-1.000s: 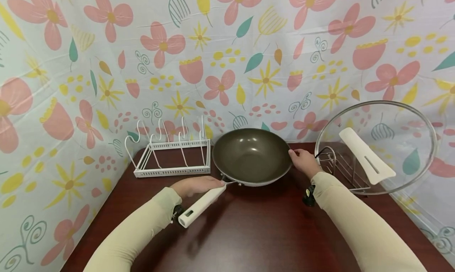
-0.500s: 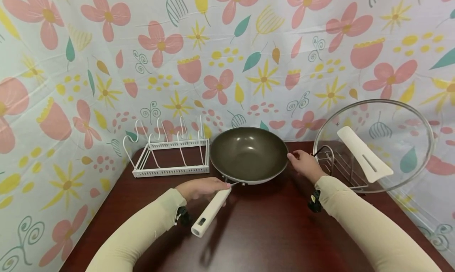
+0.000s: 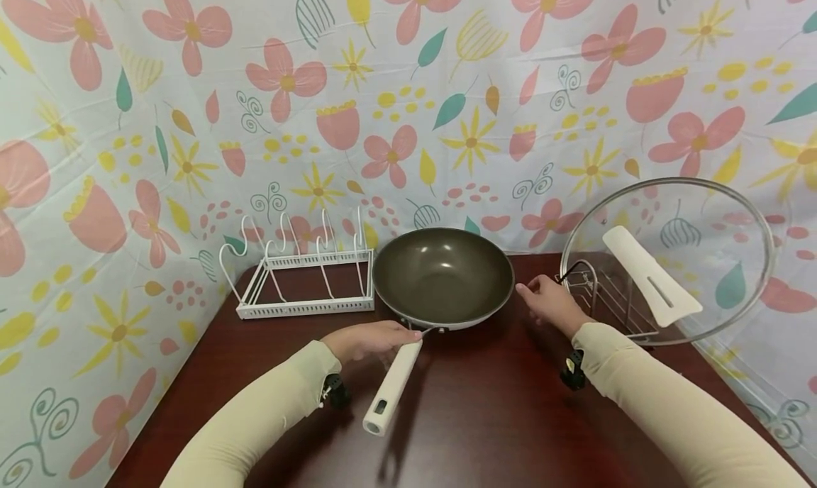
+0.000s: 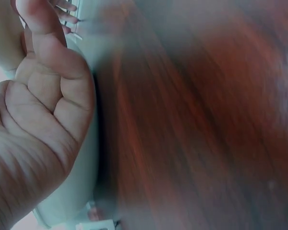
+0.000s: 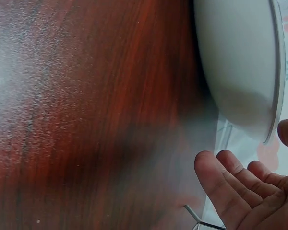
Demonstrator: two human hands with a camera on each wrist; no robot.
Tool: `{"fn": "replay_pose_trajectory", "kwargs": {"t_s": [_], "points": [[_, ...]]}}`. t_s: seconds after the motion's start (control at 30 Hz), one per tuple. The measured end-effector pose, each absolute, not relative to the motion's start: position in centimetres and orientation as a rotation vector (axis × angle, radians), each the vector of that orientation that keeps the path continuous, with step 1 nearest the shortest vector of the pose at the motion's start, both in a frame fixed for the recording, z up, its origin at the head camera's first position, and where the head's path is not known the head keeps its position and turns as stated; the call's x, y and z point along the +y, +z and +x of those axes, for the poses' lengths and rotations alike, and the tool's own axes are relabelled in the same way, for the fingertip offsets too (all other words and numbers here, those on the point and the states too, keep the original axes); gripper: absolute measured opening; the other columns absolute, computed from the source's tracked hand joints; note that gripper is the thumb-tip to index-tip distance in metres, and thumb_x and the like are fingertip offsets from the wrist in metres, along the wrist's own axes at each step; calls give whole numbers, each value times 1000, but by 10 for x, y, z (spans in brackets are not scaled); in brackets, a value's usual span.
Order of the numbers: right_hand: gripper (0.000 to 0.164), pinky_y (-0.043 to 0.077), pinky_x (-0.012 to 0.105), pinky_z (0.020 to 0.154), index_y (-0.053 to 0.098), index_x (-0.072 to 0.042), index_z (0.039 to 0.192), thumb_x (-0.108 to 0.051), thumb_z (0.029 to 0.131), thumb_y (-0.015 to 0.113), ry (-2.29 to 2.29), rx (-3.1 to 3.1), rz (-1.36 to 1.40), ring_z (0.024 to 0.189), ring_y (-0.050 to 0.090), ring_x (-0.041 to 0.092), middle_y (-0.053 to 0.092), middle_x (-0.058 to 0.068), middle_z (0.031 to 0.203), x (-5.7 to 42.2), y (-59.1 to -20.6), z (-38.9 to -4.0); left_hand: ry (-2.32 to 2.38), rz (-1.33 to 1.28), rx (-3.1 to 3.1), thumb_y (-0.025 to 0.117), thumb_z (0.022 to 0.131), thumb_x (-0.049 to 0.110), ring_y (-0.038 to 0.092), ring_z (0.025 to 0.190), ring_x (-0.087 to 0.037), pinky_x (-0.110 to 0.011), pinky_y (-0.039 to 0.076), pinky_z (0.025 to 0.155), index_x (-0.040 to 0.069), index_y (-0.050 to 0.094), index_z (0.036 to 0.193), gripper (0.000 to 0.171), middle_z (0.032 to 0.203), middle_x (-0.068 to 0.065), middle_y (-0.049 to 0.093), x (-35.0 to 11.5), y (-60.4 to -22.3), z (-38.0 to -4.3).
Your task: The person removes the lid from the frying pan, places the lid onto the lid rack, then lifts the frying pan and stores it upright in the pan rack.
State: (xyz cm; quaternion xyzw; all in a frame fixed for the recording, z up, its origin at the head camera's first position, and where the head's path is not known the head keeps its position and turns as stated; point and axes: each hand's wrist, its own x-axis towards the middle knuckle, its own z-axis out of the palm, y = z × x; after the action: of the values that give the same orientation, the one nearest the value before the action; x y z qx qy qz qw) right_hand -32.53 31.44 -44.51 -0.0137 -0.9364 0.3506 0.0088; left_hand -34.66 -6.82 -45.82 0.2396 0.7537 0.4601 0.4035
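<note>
A deep wok (image 3: 443, 275) with a dark inside and a pale outer wall rests on the dark red-brown table. Its long white handle (image 3: 392, 392) points toward me and slightly left, raised over the tabletop. My left hand (image 3: 367, 340) pinches the handle at its root beside the pan; the palm (image 4: 38, 115) shows in the left wrist view, which leaves the handle grip hidden. Just right of the wok, my right hand (image 3: 554, 302) holds nothing. In the right wrist view its fingers (image 5: 230, 184) are spread below the rim (image 5: 280, 72), thumb tip close to it.
Left of the wok stands a white rack (image 3: 306, 308) with several upright wire dividers. A glass lid (image 3: 727, 211) with a white handle leans in a metal wire stand (image 3: 596, 293) at right, close behind my right hand. Flowered fabric (image 3: 472, 84) hangs behind the table (image 3: 498, 424).
The wok's handle has swung right at its free end, my left hand moving along with it. My right hand was at the rim and now stands slightly apart from it.
</note>
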Motion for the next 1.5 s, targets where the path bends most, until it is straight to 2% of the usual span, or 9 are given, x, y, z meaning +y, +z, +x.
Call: {"fn": "replay_pose_trajectory", "kwargs": {"t_s": [0.2, 0.4, 0.67, 0.83, 1.17, 1.5], "points": [[57, 56, 39, 66, 48, 7, 128, -46, 105, 48, 1120, -2967, -32, 72, 69, 26, 67, 19, 93, 313, -446, -321, 1196, 585, 1891, 50, 104, 41, 64, 68, -15, -34, 52, 61, 7, 66, 91, 40, 77, -2, 68, -62, -457, -339], [56, 58, 42, 68, 48, 7, 126, -44, 105, 48, 1158, -2977, -39, 77, 70, 29, 65, 23, 97, 310, -450, -320, 1218, 563, 1912, 50, 104, 40, 62, 64, -15, -31, 50, 59, 11, 64, 86, 37, 75, -2, 67, -55, -458, -335], [57, 59, 41, 67, 48, 8, 126, -44, 105, 50, 1172, -2977, -37, 79, 70, 30, 64, 25, 100, 311, -455, -320, 1271, 515, 1957, 52, 103, 44, 61, 60, -14, -29, 50, 57, 12, 63, 82, 40, 70, -1, 67, -44, -461, -327], [54, 59, 41, 66, 49, 9, 124, -42, 105, 50, 1161, -2980, -24, 75, 70, 28, 65, 25, 98, 311, -457, -322, 1288, 492, 1971, 52, 102, 45, 61, 61, -15, -29, 50, 58, 12, 63, 82, 40, 70, -2, 66, -40, -462, -326], [53, 60, 43, 66, 48, 11, 124, -38, 106, 49, 1373, -2981, -82, 80, 71, 32, 67, 27, 105, 299, -456, -317, 1347, 450, 1952, 53, 102, 46, 64, 64, -15, -29, 50, 58, 8, 64, 95, 41, 74, -2, 69, -31, -464, -324], [52, 60, 42, 64, 49, 11, 124, -38, 106, 50, 1383, -3030, -13, 76, 71, 29, 70, 24, 100, 285, -457, -309, 1326, 445, 1926, 52, 103, 45, 64, 61, -16, -27, 49, 56, 11, 62, 88, 38, 73, -3, 70, -26, -465, -323]]}}
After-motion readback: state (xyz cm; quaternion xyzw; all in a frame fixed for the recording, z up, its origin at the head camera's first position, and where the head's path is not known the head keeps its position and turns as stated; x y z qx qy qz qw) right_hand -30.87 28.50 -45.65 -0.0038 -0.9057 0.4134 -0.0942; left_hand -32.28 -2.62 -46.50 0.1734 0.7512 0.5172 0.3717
